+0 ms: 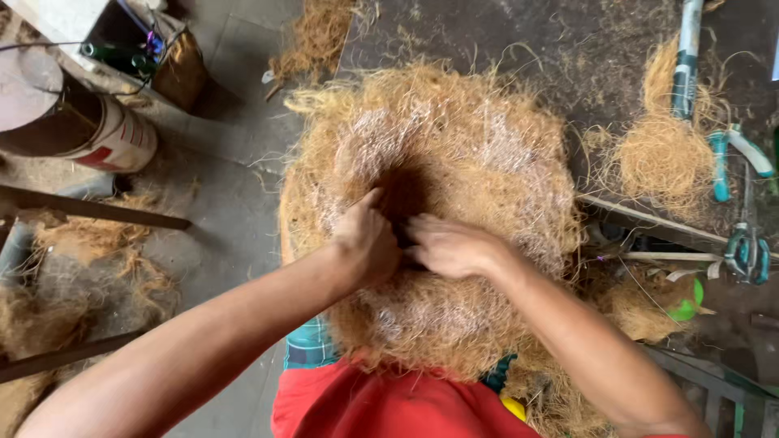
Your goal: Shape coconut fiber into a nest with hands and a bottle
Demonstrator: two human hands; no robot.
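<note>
Both hands are pressing into the dark hollow of a big round coir fibre mat [454, 162]. The left hand [367, 243] is clenching fibres in its grip; the right hand [450, 246] is lying flat, grip released, just beside it. The mat is spreading out all around them.

Open floor [227, 186] on the left — room to swing out there, until the rusty drum [77, 122] and metal bars [89, 209]. On the right it's crowded: loose fibre clump [661, 158], scissors [746, 251] (teal handles), rods [649, 221] — tight passage past the coir nest [454, 138].
</note>
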